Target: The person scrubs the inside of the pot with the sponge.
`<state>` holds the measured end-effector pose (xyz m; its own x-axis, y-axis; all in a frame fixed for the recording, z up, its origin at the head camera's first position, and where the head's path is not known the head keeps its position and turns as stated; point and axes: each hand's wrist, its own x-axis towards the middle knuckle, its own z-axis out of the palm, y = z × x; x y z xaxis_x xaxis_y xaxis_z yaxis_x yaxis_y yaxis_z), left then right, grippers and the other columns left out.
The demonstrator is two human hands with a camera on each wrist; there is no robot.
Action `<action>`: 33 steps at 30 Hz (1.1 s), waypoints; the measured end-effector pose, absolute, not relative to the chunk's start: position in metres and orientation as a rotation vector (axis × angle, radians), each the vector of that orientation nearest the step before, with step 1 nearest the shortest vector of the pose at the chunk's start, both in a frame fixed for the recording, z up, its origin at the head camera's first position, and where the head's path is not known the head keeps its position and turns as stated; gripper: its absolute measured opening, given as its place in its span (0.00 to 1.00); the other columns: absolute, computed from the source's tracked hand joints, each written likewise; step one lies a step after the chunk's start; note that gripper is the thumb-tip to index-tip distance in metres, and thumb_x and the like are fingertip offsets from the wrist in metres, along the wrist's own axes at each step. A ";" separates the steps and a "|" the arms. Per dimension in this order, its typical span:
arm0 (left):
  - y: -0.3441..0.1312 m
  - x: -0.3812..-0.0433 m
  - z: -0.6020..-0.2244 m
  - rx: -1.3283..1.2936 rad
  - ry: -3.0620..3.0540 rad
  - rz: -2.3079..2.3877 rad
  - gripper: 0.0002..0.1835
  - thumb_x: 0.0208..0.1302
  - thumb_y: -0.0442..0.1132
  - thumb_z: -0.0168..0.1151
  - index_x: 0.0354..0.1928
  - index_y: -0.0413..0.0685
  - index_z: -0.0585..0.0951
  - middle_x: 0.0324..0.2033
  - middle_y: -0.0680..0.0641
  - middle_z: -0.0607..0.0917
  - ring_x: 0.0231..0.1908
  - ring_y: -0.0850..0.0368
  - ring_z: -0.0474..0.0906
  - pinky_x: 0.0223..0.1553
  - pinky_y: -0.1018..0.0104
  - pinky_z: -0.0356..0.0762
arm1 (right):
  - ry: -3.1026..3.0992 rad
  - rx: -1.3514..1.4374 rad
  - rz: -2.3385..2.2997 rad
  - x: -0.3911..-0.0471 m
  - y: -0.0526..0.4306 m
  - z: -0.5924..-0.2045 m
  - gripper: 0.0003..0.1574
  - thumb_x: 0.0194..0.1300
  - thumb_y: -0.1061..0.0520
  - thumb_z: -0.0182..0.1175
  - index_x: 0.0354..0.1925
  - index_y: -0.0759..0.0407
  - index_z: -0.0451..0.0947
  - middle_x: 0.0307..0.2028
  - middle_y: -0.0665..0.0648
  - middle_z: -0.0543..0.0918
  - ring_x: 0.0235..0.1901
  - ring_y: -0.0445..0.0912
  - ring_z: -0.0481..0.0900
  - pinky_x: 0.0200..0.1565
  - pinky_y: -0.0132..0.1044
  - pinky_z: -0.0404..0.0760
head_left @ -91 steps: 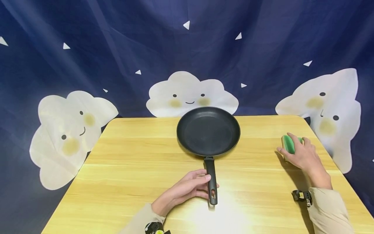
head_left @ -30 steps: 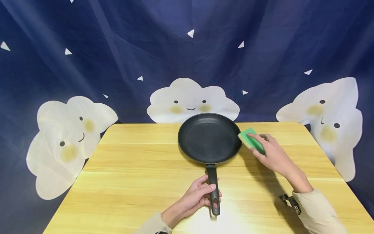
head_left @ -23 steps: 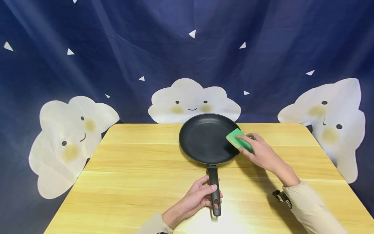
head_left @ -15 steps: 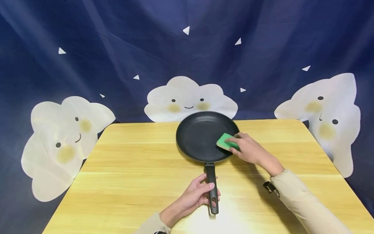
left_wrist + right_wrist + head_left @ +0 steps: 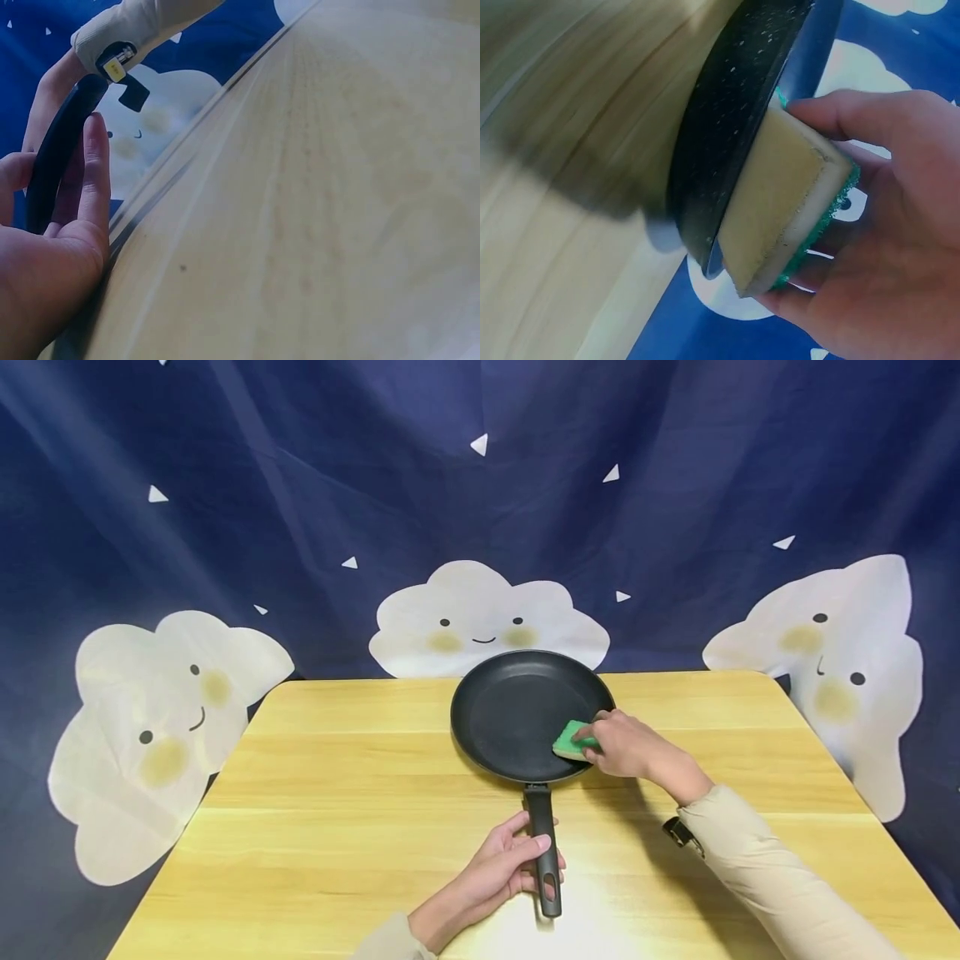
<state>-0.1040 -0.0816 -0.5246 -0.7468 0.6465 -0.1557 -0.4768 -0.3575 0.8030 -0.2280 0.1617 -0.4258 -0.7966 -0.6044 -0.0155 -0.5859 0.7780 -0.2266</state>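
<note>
A black frying pan [image 5: 510,718] is at the middle of the wooden table, its handle [image 5: 546,860] pointing toward me. My left hand [image 5: 491,872] grips that handle, thumb on top and fingers beneath; the left wrist view shows the dark handle [image 5: 56,161] between thumb and fingers. In my right hand [image 5: 630,747] is a sponge [image 5: 573,742], green on its upper face and yellowish below. It sits inside the pan at the right, near the rim. From the right wrist, the sponge [image 5: 780,202] is pinched between thumb and fingers, overlapping the pan's edge.
The wooden table [image 5: 315,827] spreads out on both sides of the pan. Behind it hangs a dark blue curtain [image 5: 375,468] printed with smiling clouds and small white triangles. A wrist camera [image 5: 682,835] is strapped at my right sleeve.
My right hand has brought the sponge from the table's right side leftward over the rim and into the pan, then slightly nearer me. My left hand keeps hold of the handle.
</note>
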 end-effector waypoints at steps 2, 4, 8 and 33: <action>-0.081 -0.104 -0.525 0.242 1.180 2.128 0.32 0.77 0.39 0.57 0.75 0.35 0.59 0.41 0.43 0.85 0.40 0.54 0.86 0.36 0.63 0.88 | 2.844 -0.971 -0.334 -0.227 0.160 -0.423 0.16 0.67 0.60 0.64 0.52 0.60 0.87 0.47 0.59 0.87 0.49 0.61 0.81 0.52 0.57 0.82; -0.081 -0.104 -0.525 0.238 1.183 2.129 0.32 0.77 0.40 0.57 0.75 0.35 0.59 0.41 0.43 0.85 0.40 0.54 0.86 0.36 0.63 0.88 | 2.805 -0.979 -0.346 -0.228 0.157 -0.421 0.16 0.67 0.60 0.64 0.51 0.60 0.87 0.48 0.59 0.87 0.51 0.62 0.81 0.55 0.58 0.81; -0.081 -0.105 -0.524 0.237 1.177 2.132 0.32 0.77 0.40 0.57 0.75 0.35 0.59 0.41 0.43 0.85 0.38 0.54 0.86 0.36 0.63 0.88 | 2.718 -0.977 -0.398 -0.231 0.150 -0.417 0.16 0.66 0.61 0.64 0.51 0.58 0.88 0.50 0.59 0.87 0.46 0.56 0.81 0.44 0.48 0.81; -0.082 -0.103 -0.525 0.233 1.188 2.145 0.32 0.78 0.41 0.55 0.75 0.35 0.58 0.39 0.45 0.84 0.34 0.57 0.84 0.34 0.66 0.87 | 2.368 -1.034 -0.710 -0.238 0.107 -0.421 0.21 0.70 0.56 0.62 0.58 0.57 0.84 0.55 0.57 0.85 0.55 0.54 0.81 0.54 0.48 0.82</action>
